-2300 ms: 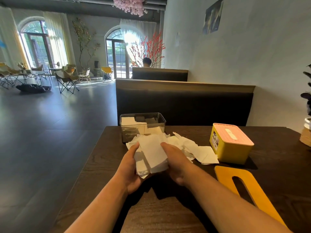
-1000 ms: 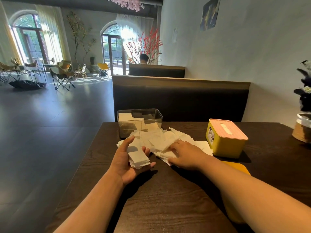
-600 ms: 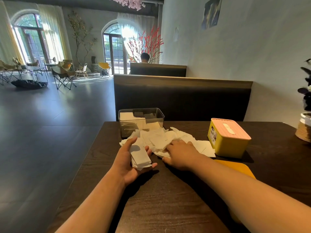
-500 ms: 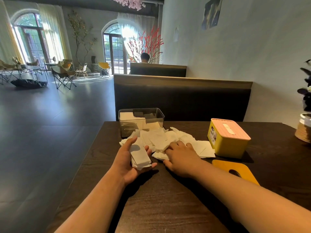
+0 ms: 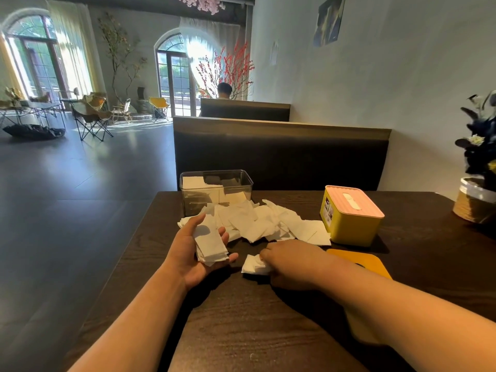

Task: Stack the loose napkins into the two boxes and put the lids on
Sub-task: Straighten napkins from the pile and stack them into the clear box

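Note:
A heap of loose white napkins (image 5: 264,222) lies mid-table. My left hand (image 5: 188,252) lies palm up and holds a small stack of napkins (image 5: 210,244) between thumb and fingers. My right hand (image 5: 292,260) rests knuckles up on the table and pinches a napkin (image 5: 253,264) just pulled out of the heap. Behind the heap stands a clear box (image 5: 216,189) with no lid and some napkins inside. To the right sits a yellow box (image 5: 350,217) with its pink slotted lid on. A yellow lid (image 5: 362,263) lies flat on the table, partly under my right forearm.
The dark wooden table (image 5: 241,331) ends at left with open floor beyond. A dark booth backrest (image 5: 281,154) stands behind the table. A potted plant in a rope-wrapped pot (image 5: 473,202) sits at the table's right edge by the wall.
My right hand has drawn back toward me from the heap, dragging one napkin out with it. My left hand keeps the same stack in the same place.

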A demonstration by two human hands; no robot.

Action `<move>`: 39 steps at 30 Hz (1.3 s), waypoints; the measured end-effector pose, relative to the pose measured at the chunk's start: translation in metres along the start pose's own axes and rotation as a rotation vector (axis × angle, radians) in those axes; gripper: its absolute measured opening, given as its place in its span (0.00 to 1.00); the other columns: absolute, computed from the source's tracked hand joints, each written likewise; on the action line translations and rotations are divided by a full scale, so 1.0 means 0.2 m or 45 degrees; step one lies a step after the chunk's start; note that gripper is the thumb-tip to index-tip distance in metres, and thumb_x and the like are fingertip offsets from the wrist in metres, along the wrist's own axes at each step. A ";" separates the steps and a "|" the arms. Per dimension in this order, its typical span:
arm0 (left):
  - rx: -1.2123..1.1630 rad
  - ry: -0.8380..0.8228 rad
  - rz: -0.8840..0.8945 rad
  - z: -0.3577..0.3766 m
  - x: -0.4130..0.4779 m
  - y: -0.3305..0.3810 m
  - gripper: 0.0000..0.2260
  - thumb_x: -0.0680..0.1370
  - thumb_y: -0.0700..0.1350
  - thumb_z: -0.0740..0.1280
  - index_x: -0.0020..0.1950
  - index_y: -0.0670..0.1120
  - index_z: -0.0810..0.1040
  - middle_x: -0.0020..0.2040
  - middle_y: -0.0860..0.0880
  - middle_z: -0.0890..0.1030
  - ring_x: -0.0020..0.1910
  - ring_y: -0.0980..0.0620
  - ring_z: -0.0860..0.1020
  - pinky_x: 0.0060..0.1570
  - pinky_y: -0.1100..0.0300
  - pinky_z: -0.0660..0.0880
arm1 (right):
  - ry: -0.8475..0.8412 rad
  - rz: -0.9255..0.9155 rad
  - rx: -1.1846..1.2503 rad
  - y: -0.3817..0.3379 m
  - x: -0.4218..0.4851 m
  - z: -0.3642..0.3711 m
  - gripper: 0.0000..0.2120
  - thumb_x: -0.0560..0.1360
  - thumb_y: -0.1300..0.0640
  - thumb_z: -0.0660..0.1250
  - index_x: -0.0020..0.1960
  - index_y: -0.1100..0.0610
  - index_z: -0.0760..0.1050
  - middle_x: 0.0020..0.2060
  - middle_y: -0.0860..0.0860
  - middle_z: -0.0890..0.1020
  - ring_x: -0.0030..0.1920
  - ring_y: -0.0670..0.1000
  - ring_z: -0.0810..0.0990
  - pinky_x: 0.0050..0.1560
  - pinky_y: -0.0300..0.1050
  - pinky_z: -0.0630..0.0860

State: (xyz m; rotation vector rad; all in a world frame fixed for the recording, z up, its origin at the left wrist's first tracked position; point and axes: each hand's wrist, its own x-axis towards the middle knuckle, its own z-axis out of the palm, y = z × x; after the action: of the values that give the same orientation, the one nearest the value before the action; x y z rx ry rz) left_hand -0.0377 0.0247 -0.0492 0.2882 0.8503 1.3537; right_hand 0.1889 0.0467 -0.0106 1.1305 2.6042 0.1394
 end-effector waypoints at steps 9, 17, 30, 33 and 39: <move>-0.053 0.014 0.006 0.00 0.00 0.02 0.23 0.78 0.57 0.72 0.66 0.45 0.77 0.56 0.40 0.85 0.54 0.43 0.84 0.60 0.30 0.78 | 0.286 0.637 1.985 0.14 -0.03 0.00 0.08 0.82 0.56 0.66 0.59 0.57 0.78 0.52 0.57 0.85 0.52 0.57 0.85 0.59 0.59 0.83; -0.072 0.007 0.012 0.00 -0.01 0.03 0.24 0.78 0.57 0.72 0.68 0.44 0.77 0.54 0.40 0.85 0.53 0.43 0.84 0.61 0.30 0.77 | 0.327 0.365 3.267 0.01 0.11 0.11 0.30 0.75 0.33 0.67 0.69 0.51 0.78 0.62 0.63 0.83 0.66 0.67 0.79 0.61 0.64 0.80; 0.268 -0.260 -0.154 0.11 -0.05 -0.12 0.25 0.80 0.63 0.66 0.66 0.46 0.85 0.67 0.36 0.81 0.65 0.34 0.81 0.68 0.36 0.74 | 0.395 0.242 2.597 -0.12 0.18 0.09 0.13 0.82 0.57 0.63 0.63 0.48 0.81 0.61 0.53 0.84 0.62 0.58 0.82 0.65 0.61 0.80; 0.282 -0.267 -0.122 0.12 -0.05 -0.12 0.30 0.77 0.69 0.66 0.65 0.47 0.85 0.67 0.37 0.82 0.63 0.37 0.82 0.64 0.39 0.77 | 0.459 0.270 2.282 -0.16 0.19 0.09 0.15 0.81 0.54 0.62 0.64 0.42 0.77 0.59 0.47 0.84 0.60 0.52 0.82 0.62 0.57 0.82; 0.359 -0.256 -0.069 0.13 -0.08 -0.13 0.32 0.74 0.70 0.67 0.64 0.47 0.85 0.67 0.37 0.82 0.63 0.35 0.83 0.63 0.36 0.77 | 0.607 0.297 2.044 -0.19 0.21 0.12 0.16 0.84 0.53 0.64 0.70 0.39 0.69 0.64 0.45 0.78 0.60 0.47 0.79 0.54 0.45 0.84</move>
State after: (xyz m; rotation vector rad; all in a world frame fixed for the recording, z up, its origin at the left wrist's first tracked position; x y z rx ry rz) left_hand -0.0014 0.0100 -0.0425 0.6061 0.8725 1.1319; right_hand 0.1432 0.0499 -0.0516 1.9013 2.6470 -2.1677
